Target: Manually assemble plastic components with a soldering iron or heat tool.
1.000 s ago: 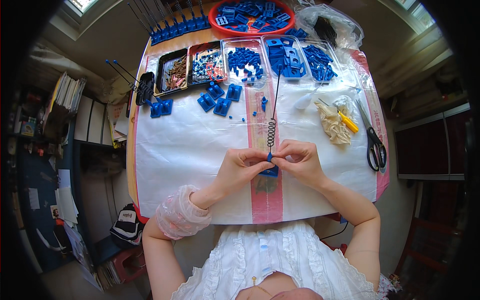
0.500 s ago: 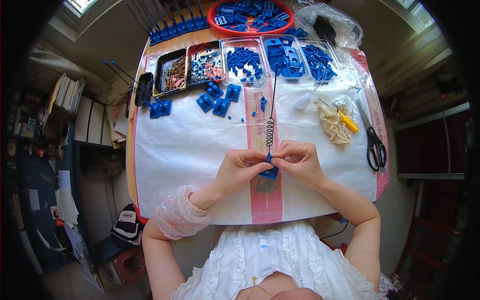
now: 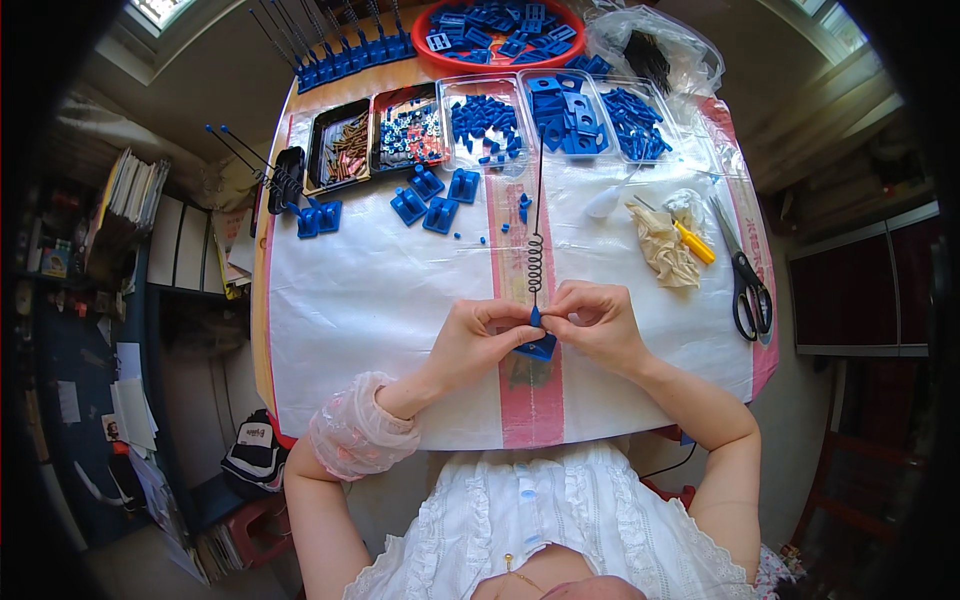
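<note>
My left hand [image 3: 478, 340] and my right hand [image 3: 600, 325] meet in front of me, near the table's front edge. Their fingertips pinch a small blue plastic piece [image 3: 535, 317] from both sides. A black coiled spring wire [image 3: 535, 262] rises out of this piece, its straight end pointing away from me. Just under the fingers shows a blue plastic base [image 3: 541, 347], partly covered by them. Whether the small piece is joined to the base is hidden. Beyond the hands, several blue bases with clips [image 3: 440, 213] and a few tiny blue bits lie on the white sheet.
Trays of screws [image 3: 347, 150], nuts [image 3: 408, 132] and blue parts [image 3: 487, 120] line the far side. Behind them stands a red basin [image 3: 428, 50]. To the right lie black scissors [image 3: 746, 290], a yellow-handled screwdriver [image 3: 694, 241] and crumpled cloth [image 3: 663, 255]. Assembled spring pieces [image 3: 345, 68] stand far left.
</note>
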### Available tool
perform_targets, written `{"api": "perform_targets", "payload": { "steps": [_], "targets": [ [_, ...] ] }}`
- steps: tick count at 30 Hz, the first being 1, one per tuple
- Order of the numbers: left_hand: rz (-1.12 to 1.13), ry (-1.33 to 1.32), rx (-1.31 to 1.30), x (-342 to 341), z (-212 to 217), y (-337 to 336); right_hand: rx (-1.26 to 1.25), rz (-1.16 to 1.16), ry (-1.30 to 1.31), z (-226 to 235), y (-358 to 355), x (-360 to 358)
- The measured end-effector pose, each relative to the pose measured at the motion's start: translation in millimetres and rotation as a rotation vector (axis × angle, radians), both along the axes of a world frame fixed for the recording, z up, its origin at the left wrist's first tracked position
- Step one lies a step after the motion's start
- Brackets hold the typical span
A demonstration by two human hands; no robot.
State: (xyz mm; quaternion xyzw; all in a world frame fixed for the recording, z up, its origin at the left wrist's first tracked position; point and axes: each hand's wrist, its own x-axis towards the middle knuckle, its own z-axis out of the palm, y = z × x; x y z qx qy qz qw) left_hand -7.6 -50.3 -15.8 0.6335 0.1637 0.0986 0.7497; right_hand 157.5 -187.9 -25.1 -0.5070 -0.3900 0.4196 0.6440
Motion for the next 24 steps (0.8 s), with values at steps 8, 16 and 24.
{"api": "perform_targets", "payload": {
  "steps": [8, 16, 24],
  "targets": [
    [-0.077, -0.003, -0.084, 2, 7, 1, -0.062, -0.006, 0.115, 4, 1, 1],
    [-0.253, 0.024, -0.221, -1, 0, 14, -0.053, 0.046, 0.128, 11, 0, 3],
    [-0.166, 0.016, -0.043, -1, 10, 18, -0.013, 0.037, 0.116, 2, -6, 3]
  ]
}}
